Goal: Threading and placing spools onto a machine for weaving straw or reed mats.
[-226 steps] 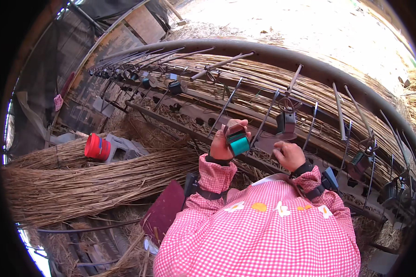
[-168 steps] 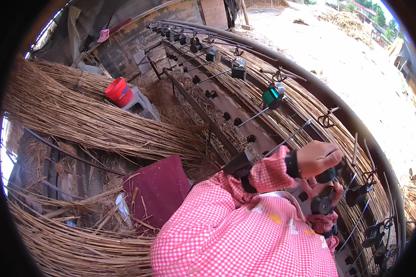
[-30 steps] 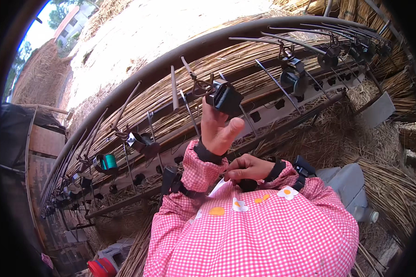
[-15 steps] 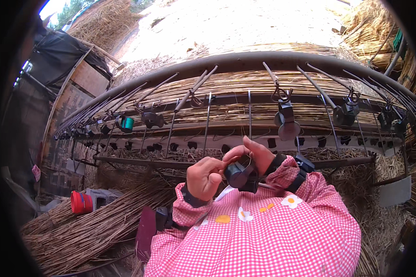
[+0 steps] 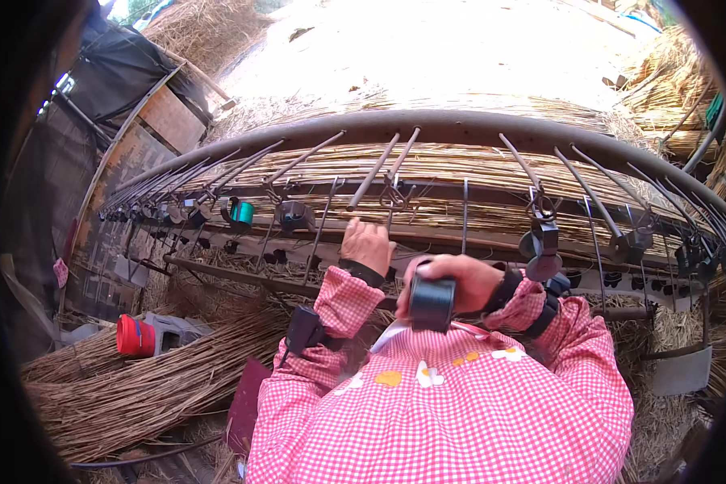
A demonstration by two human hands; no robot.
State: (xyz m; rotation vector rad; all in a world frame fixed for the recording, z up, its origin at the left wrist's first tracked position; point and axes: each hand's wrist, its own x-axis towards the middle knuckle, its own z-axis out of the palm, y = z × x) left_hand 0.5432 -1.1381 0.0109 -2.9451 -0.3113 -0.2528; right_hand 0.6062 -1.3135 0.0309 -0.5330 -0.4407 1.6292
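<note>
A dark spool of thread or wire is gripped by my right hand, close in front of my chest. My left hand is raised toward the frame, just below the free end of a slanting metal rod. Its fingers are bent together and their tips face away, so whatever they pinch is hidden. Just beyond it hangs a wire hook at the end of another rod. To the right, a holder with round dark discs hangs from its own hook.
A long curved metal pipe carries a row of rods and spools, one spool green. Laid reeds stretch behind it. Reed bundles lie at lower left, near a red bucket. A lower bar crosses ahead.
My left hand has left the spool and moved up and forward to the rods. The right hand keeps the spool, now turned with its wound side showing. The view has shifted slightly.
</note>
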